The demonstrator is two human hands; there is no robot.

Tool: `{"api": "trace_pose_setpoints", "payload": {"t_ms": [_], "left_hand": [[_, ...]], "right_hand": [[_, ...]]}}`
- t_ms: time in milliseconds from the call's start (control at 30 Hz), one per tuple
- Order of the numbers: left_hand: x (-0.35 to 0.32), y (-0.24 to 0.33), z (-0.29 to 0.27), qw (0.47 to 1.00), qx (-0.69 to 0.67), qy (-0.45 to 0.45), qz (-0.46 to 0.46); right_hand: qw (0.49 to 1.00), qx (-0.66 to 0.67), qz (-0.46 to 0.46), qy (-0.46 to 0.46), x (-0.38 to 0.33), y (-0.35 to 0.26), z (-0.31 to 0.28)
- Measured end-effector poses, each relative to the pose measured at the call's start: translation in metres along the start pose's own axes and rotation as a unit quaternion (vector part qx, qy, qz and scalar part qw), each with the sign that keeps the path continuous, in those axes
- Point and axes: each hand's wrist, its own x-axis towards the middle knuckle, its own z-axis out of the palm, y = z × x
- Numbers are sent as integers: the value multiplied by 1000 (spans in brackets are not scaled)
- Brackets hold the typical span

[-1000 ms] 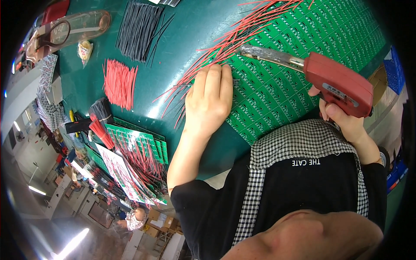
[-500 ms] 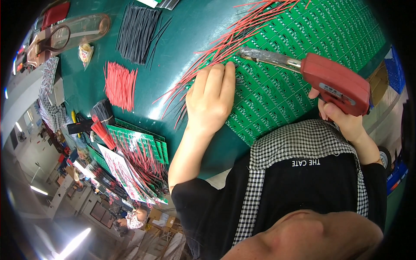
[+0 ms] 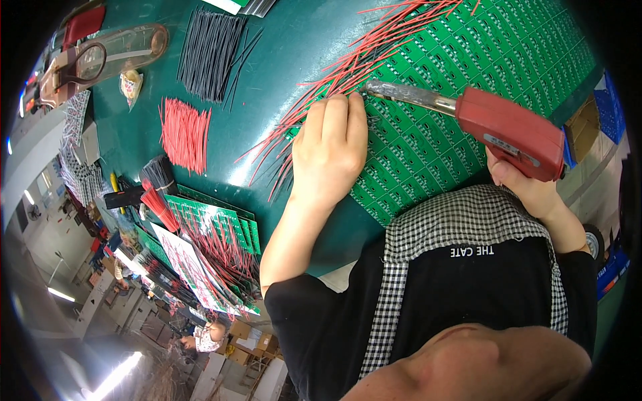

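A red soldering gun (image 3: 511, 127) is in my right hand (image 3: 525, 184), its fingers wrapped round the handle. Its long metal barrel points left, and the dark tip is right beside the fingertips of my left hand (image 3: 331, 150). That hand rests over the left edge of a large sheet of green circuit boards (image 3: 435, 113), fingers bent and pressed together. Red and black wires (image 3: 361, 63) lie along the sheet's left edge, some running under the left hand. What those fingertips pinch is hidden.
Left on the green table (image 3: 247, 127) lie a bundle of black wires (image 3: 210, 57) and one of red wires (image 3: 184, 134). Nearer me, wired circuit boards (image 3: 214, 234) are stacked. A clear bottle (image 3: 127, 50) lies at the far left. Another person (image 3: 207, 334) is in the background.
The soldering gun has shifted left and slightly nearer me, bringing its tip close to my left fingertips. My left hand has slid a little to the right.
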Motion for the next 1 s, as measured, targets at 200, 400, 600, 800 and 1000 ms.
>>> {"api": "trace_pose_setpoints", "payload": {"t_ms": [200, 400, 600, 800, 1000], "left_hand": [[0, -1, 0, 1000, 9, -7, 9], [2, -1, -1, 1000, 15, -14, 6], [-1, -3, 0, 1000, -9, -1, 2], [5, -1, 1, 999, -12, 41, 17], [19, 2, 4, 999, -27, 15, 26]], "right_hand": [[997, 74, -28, -7, 1, 1, 5], [989, 135, -60, -10, 0, -3, -4], [990, 142, -21, 3, -1, -5, -5], [994, 106, -30, 25, -1, -6, -3], [995, 90, -25, 35, 2, -7, -6]]}}
